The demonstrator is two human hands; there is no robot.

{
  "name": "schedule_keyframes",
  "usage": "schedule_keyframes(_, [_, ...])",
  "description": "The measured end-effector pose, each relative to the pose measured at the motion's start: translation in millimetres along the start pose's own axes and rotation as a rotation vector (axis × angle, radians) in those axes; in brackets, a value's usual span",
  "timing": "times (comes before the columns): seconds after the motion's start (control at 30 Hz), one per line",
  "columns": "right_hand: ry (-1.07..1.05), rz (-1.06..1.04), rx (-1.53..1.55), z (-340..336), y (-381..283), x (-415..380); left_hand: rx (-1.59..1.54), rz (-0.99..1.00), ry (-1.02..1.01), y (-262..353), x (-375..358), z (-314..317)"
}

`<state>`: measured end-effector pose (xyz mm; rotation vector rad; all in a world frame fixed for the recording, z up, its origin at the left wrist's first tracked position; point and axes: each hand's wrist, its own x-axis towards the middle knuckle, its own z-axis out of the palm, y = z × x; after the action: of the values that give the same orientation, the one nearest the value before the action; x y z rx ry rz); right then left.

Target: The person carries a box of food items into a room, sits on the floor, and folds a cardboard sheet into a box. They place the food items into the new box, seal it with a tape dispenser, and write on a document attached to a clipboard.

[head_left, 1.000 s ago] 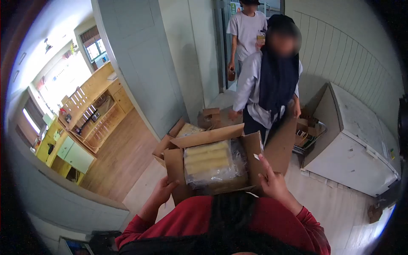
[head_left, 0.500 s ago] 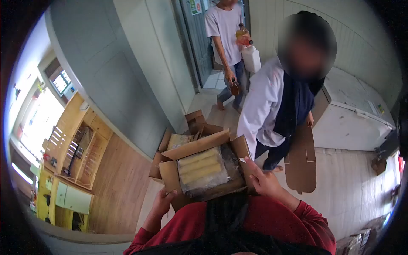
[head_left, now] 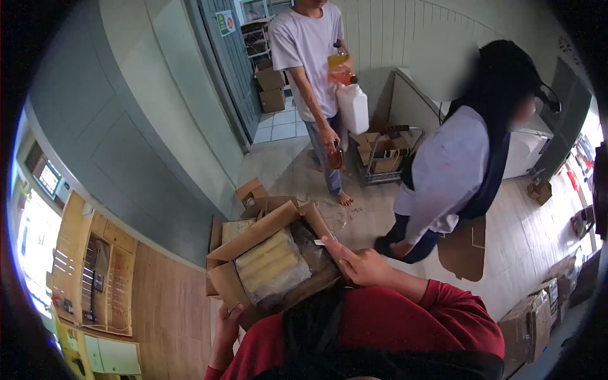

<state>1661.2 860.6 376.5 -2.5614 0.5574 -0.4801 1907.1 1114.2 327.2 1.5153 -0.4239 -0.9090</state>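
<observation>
Against my body I carry an open cardboard box (head_left: 229, 288) by its two sides, its top flaps standing up. Inside lies a clear plastic pack of yellow roll-shaped pieces (head_left: 269, 263), with a darker plastic-wrapped item (head_left: 310, 250) beside it. My left hand (head_left: 227, 323) is closed on the box's near left corner, thumb on the outside. On the right side, my right hand (head_left: 364, 266) grips the wall with its fingers near the rim, by a small white tab (head_left: 319, 242). The underside is hidden.
More open cardboard boxes (head_left: 252, 190) stand on the floor beyond mine. A barefoot person (head_left: 310, 69) carries bottles and a white jug (head_left: 353, 107). Another person (head_left: 449, 171) bends at the right near flat cardboard (head_left: 465, 250). A loaded trolley (head_left: 386, 155) stands behind.
My view has swung to the right, and I still hold the box. The bottle-carrying person has come nearer. The person in the dark headscarf has turned away and bent down on the right.
</observation>
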Motion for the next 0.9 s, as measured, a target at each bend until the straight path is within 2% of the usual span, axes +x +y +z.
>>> schedule_keyframes(0.17, [0.019,-0.043,0.019,3,5,6,-0.05,0.009,0.046,2,-4,5])
schedule_keyframes(0.27, [0.066,-0.121,0.062,14,15,15,0.056,-0.037,0.064,1,2,-1])
schedule_keyframes(0.37, [-0.018,-0.083,0.054,21,21,31,0.078,-0.042,0.123,-5,10,-5])
schedule_keyframes(0.47, [-0.036,-0.109,0.091,11,26,23,0.055,-0.02,0.193,1,-9,18])
schedule_keyframes(0.6, [-0.098,-0.139,0.107,8,28,32,0.01,0.005,0.164,-12,-5,11])
schedule_keyframes(0.63, [-0.149,-0.092,0.097,8,30,35,-0.012,0.008,0.15,-20,-1,9])
schedule_keyframes(0.7, [-0.214,-0.047,0.08,7,32,42,-0.007,-0.007,0.167,0,-3,20])
schedule_keyframes(0.77, [-0.114,-0.107,0.105,14,31,42,0.003,-0.026,0.179,4,-3,18])
schedule_keyframes(0.9, [-0.174,-0.002,0.106,13,19,38,0.078,-0.036,0.08,3,11,-1])
